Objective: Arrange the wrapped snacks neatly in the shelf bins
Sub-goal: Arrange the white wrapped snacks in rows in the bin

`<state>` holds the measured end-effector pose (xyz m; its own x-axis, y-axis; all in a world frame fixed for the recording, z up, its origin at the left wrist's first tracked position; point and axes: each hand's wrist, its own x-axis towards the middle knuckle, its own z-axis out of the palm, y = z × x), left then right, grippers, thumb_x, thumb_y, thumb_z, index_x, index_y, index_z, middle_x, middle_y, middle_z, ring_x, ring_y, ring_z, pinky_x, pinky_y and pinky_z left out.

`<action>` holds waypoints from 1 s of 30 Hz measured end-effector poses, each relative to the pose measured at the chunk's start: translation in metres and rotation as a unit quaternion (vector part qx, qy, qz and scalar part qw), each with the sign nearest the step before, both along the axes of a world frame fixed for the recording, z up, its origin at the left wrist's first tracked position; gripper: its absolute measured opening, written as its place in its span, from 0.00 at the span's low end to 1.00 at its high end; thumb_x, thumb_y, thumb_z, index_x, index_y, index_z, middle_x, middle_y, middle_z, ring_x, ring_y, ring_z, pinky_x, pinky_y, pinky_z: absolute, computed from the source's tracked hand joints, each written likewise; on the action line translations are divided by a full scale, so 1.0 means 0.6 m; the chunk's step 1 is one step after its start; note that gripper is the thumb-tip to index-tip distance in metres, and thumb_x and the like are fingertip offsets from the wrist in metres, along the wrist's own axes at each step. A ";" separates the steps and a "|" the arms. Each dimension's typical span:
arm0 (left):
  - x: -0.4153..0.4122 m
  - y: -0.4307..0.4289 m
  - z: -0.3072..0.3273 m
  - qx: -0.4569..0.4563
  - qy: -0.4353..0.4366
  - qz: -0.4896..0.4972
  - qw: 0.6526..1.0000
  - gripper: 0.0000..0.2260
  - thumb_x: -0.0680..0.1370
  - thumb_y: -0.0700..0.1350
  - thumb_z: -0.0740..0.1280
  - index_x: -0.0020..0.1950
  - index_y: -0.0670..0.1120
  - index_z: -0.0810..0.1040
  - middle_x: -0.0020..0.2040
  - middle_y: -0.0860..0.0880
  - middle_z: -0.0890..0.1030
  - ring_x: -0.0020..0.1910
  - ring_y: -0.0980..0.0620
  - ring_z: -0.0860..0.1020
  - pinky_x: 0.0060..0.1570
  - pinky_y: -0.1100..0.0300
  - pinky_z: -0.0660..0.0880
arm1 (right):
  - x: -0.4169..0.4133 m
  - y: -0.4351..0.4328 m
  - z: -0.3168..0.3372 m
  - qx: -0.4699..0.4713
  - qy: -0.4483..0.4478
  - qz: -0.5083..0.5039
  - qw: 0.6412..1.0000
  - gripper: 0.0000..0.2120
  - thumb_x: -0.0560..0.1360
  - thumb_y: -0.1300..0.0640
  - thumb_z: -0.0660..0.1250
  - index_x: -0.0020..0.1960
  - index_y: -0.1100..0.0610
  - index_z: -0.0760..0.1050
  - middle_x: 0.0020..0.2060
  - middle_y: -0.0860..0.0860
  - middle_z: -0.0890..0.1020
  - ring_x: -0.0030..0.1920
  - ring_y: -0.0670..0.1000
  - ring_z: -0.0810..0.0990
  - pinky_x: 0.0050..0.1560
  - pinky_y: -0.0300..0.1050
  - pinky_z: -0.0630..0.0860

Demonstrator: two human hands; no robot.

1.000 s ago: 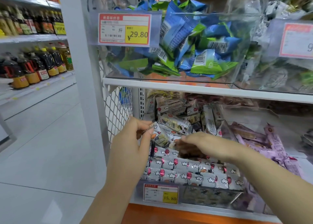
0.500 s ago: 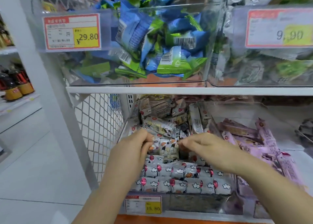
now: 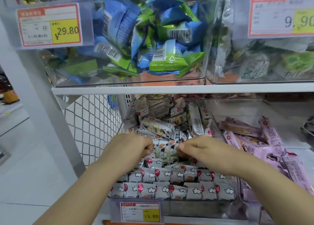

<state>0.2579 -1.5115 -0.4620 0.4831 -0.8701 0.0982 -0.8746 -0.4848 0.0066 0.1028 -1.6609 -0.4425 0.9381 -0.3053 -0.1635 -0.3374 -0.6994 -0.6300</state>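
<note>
Hands meeting over a snack bin, partway through arranging. Left hand [image 3: 134,145] and right hand [image 3: 200,149] lie above the 15.80 price tag [image 3: 140,212]. The fingers of each curl inward onto a small cluster of upright wrapped snacks [image 3: 165,150] gripped between them. Squeezing from both sides probably keeps these packets standing and aligned while they are seated. Directly above the tag, two tidy rows [image 3: 169,182] sit edge to edge behind the front wall of the clear bin [image 3: 200,207], balloon prints showing, so the stock reads uniformly. Farther above the tag, beyond the hands, a loose heap [image 3: 161,116] of similar packets lies at mixed angles and appears to be the unsorted remainder. Up and right of the tag, purple packets [image 3: 254,139] occupy a neighbouring bin. High above it, blue-green packets [image 3: 144,37] fill an upper one.
</note>
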 end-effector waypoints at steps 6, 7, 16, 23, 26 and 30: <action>0.004 -0.004 0.007 0.025 0.038 0.004 0.999 0.08 0.80 0.54 0.59 0.52 0.58 0.78 0.47 0.58 0.81 0.42 0.58 0.77 0.42 0.63 0.72 | 0.000 -0.003 -0.005 0.002 0.001 0.013 1.000 0.25 0.79 0.42 0.53 0.50 0.65 0.75 0.49 0.59 0.82 0.49 0.61 0.80 0.58 0.57 0.73; -0.002 0.001 0.010 0.007 0.041 -0.006 0.999 0.10 0.80 0.55 0.58 0.56 0.59 0.77 0.49 0.59 0.81 0.43 0.58 0.77 0.44 0.62 0.73 | 0.001 -0.006 -0.004 0.011 0.002 0.007 1.000 0.25 0.79 0.42 0.54 0.54 0.62 0.76 0.54 0.61 0.80 0.55 0.62 0.78 0.61 0.60 0.71; -0.043 0.058 -0.011 -0.006 0.017 -0.086 0.996 0.27 0.76 0.65 0.41 0.69 0.61 0.67 0.68 0.65 0.68 0.69 0.61 0.65 0.70 0.54 0.44 | 0.062 -0.006 0.037 -0.031 0.206 0.113 0.972 0.24 0.78 0.38 0.53 0.68 0.48 0.70 0.69 0.45 0.70 0.69 0.47 0.68 0.73 0.48 0.58; -0.043 0.074 -0.033 -0.057 -0.053 -0.107 0.991 0.18 0.76 0.58 0.52 0.50 0.60 0.82 0.53 0.62 0.81 0.48 0.59 0.82 0.61 0.47 0.71 | 0.114 -0.001 0.008 0.034 0.327 0.146 0.933 0.24 0.80 0.47 0.56 0.69 0.62 0.66 0.69 0.63 0.67 0.69 0.64 0.63 0.71 0.59 0.61; -0.040 0.076 -0.043 -0.090 -0.055 -0.125 0.987 0.17 0.76 0.57 0.53 0.50 0.60 0.82 0.53 0.61 0.81 0.48 0.59 0.81 0.62 0.52 0.66 | 0.129 -0.003 -0.009 0.044 0.370 0.178 0.911 0.24 0.79 0.44 0.56 0.67 0.60 0.68 0.70 0.64 0.64 0.70 0.65 0.61 0.70 0.62 0.59; -0.037 0.064 -0.061 -0.129 -0.088 -0.138 0.978 0.17 0.74 0.52 0.55 0.43 0.58 0.85 0.48 0.59 0.83 0.50 0.60 0.79 0.60 0.57 0.61 | 0.142 -0.013 -0.020 0.077 0.398 0.203 0.891 0.27 0.76 0.41 0.57 0.72 0.50 0.61 0.73 0.50 0.63 0.73 0.54 0.61 0.73 0.56 0.59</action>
